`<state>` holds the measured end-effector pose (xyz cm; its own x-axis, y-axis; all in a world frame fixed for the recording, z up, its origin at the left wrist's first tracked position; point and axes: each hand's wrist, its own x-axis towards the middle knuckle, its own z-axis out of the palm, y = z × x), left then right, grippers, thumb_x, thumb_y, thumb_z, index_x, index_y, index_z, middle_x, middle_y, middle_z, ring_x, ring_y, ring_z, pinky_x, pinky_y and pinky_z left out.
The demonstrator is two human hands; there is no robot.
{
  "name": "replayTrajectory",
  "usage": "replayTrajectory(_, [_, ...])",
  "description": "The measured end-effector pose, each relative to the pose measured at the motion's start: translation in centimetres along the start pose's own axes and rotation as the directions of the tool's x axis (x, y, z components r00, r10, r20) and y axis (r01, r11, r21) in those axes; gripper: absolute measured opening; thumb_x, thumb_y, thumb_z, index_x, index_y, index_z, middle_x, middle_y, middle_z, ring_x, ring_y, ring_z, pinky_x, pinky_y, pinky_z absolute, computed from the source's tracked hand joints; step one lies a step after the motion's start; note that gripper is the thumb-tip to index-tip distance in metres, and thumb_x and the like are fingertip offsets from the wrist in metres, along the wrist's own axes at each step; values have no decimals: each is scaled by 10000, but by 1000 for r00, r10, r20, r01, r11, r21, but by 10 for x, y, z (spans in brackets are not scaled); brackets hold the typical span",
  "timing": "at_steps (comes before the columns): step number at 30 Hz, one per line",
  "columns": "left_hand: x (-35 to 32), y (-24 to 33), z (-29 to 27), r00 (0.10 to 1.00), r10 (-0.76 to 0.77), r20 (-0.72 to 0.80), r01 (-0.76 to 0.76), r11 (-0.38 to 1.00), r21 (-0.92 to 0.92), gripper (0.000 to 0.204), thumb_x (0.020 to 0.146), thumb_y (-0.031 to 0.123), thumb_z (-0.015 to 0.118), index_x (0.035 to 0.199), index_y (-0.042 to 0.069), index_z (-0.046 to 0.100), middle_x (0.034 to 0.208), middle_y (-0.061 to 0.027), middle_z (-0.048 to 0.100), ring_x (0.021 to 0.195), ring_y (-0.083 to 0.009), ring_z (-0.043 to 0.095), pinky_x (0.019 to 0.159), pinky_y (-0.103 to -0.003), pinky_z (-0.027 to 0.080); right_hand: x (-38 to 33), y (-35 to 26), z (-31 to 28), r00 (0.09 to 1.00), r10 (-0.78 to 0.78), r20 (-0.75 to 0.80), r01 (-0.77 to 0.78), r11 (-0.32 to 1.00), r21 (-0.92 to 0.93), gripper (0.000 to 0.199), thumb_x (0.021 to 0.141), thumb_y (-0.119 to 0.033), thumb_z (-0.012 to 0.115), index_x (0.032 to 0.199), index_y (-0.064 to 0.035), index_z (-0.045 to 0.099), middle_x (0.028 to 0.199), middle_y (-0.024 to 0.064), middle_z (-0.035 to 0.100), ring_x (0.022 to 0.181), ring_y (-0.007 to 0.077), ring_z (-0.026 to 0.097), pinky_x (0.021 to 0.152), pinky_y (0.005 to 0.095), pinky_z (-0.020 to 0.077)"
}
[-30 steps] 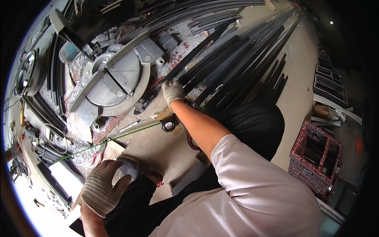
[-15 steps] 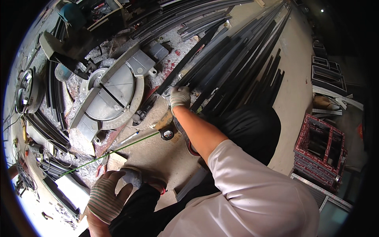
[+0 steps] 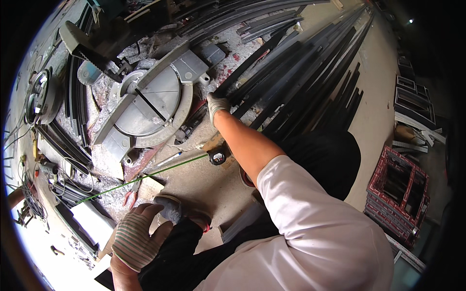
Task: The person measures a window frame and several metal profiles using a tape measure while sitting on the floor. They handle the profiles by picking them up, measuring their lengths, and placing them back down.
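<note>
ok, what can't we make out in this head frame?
- Right hand: fingers reach among the dark bars; whether they grip one is hidden by the glove.
- Left hand: palm side faces away, so any hold is unseen.
- Tape measure: markings too small.
- Red crate: contents dark, bent near the rim.
- Lower left: washed out by glare.

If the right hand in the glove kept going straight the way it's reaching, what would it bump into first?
The right hand already seems to touch the long black metal strips piled on the floor. Going on, it would likely push into that pile, though depth is hard to judge.
</note>
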<state>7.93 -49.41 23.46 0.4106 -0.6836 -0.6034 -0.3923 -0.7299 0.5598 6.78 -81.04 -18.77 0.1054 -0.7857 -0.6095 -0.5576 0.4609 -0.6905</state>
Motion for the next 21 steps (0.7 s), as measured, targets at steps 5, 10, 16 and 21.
replayTrajectory(5, [7, 6, 3, 999, 8, 38, -6, 999, -47, 375, 830, 153, 754, 1158, -12, 677, 1120, -220, 688, 1076, -395, 655, 1040, -434, 466, 43, 12, -10, 988, 123, 94, -141, 964, 224, 236, 901, -324, 733, 947, -131, 605, 766, 4, 620, 563, 155, 600, 571, 351, 558])
replayTrajectory(10, [0, 6, 0, 999, 32, 10, -32, 999, -13, 380, 835, 157, 748, 1168, -10, 673, 1124, -218, 688, 1073, -395, 656, 1007, -431, 484, -6, -21, -28, 974, 160, 161, -199, 944, 264, 279, 893, -361, 751, 947, -133, 599, 761, -10, 645, 533, 125, 599, 490, 299, 537])
replayTrajectory(16, [-3, 9, 1, 999, 38, 16, -37, 998, -47, 377, 846, 164, 738, 1174, -8, 670, 1108, -221, 688, 1067, -399, 656, 987, -430, 494, -34, -47, -63, 961, 79, 264, -183, 900, 397, 313, 840, -273, 848, 895, -152, 565, 753, -11, 646, 513, 132, 589, 431, 284, 515])
replayTrajectory(21, [-1, 5, 1, 997, 71, 18, -71, 997, -29, 380, 860, 166, 731, 1190, -9, 663, 1127, -217, 683, 1072, -375, 657, 968, -418, 502, -71, -53, -81, 939, 14, 345, -220, 793, 568, 400, 820, -321, 859, 1038, -137, 580, 1019, 42, 617, 796, 182, 620, 630, 309, 548])
